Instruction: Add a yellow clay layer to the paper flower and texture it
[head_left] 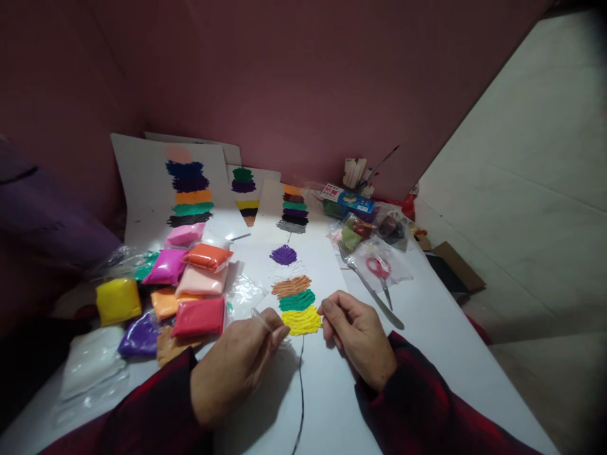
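Centrally, in the head view: one sheet (329, 268) on the counter (436, 328), bearing a purple oval (283, 254), a faint white band (287, 272), a brown band (291, 286), a green band (297, 301) and, lowest, a yellow band (301, 321).

Yellow band: between both hands, ridged, ragged-edged; a black line (301, 379) runs down from beneath it.

Left hand (237, 354): thumb and fingers pinching a slim clear stick (260, 319), just beside the yellow band's left end. Likely hazard: a slip of the stick, which could gouge the ridges or drag yellow into the adjoining green.

Right hand (355, 335): fingertips bunched at the yellow band's right end; whether they grip anything is unclear. Likely hazard: uneven pressing, which could flatten or lift that end, if the material is as soft as it looks.

Sleeves (422, 398), two, dark red and black: cuffs might smear the bands if the forearms reach over.

Packets (118, 301), assorted colours, heaped left: the red packet (198, 317) lies close to the left hand; a nudge might push it onto the sheet.

Fork (372, 287) and scissors (378, 268), one each, right: the fork's handle ends near the right sleeve; a sideways sweep could knock it.
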Demonstrator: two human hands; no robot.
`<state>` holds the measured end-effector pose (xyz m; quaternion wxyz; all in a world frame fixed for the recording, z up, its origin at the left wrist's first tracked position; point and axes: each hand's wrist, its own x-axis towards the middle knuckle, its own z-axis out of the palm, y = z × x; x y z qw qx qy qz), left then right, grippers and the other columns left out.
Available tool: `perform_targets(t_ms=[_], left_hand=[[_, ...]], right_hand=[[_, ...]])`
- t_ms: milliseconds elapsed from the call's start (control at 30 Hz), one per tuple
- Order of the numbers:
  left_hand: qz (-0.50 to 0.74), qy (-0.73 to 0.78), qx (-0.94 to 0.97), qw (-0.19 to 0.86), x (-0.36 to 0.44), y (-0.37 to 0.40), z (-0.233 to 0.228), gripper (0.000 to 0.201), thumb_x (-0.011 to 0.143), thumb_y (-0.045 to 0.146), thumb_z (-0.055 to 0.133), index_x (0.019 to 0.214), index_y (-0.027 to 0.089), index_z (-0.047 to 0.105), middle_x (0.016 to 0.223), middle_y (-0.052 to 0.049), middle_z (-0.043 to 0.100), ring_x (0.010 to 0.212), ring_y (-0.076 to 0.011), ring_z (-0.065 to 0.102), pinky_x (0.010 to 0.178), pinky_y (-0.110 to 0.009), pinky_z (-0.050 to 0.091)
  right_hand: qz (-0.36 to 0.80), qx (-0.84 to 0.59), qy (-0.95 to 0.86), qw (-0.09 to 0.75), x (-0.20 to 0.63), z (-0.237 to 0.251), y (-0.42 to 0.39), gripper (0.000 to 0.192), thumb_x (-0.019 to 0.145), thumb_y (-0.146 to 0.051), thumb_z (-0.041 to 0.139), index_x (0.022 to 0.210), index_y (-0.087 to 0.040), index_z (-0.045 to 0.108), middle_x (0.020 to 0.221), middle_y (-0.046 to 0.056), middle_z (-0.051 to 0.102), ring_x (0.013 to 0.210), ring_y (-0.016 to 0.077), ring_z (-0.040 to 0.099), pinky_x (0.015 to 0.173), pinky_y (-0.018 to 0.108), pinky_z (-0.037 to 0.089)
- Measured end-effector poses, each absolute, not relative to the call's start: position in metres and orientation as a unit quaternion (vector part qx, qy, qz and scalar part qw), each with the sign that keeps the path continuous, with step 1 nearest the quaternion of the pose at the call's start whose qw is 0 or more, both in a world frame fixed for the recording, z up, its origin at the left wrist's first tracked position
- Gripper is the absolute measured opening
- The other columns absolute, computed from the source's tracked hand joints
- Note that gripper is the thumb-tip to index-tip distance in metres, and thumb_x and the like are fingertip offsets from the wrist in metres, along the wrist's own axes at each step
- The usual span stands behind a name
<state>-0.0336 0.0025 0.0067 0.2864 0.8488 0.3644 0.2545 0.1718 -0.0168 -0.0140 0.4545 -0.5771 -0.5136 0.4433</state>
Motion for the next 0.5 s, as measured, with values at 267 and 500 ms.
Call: perform_targets(t_ms=[267, 500], left_hand=[[0.256, 0.374, 0.839, 0.303, -0.0270, 0.0021, 0.0086, 0.023, 0.097, 0.019, 0.035, 0.082, 0.020, 0.053, 0.064, 0.003, 0.055, 0.051, -0.0116, 0.050, 0.050, -0.024, 0.038], [0.237, 0.377, 0.845, 0.297, -0.0257, 0.0021, 0.0041, 0.024, 0.097, 0.021, 0.033, 0.082, 0.020, 0.052, 0.066, 0.001, 0.059, 0.055, -0.0140, 0.053, 0.053, -0.027, 0.040]], right_hand=[[0.442, -0.575, -0.518, 0.454, 0.1729, -0.0143, -0.0165, 0.036, 0.092, -0.050, 0.053, 0.075, -0.018, 0.056, 0.049, -0.003, 0.054, 0.038, 0.0060, 0.039, 0.034, 0.017, 0.027], [0.440, -0.574, -0.521, 0.454, 0.1721, -0.0124, -0.0160, 0.037, 0.092, -0.050, 0.053, 0.075, -0.018, 0.056, 0.048, -0.003, 0.054, 0.037, 0.0060, 0.039, 0.034, 0.017, 0.028]])
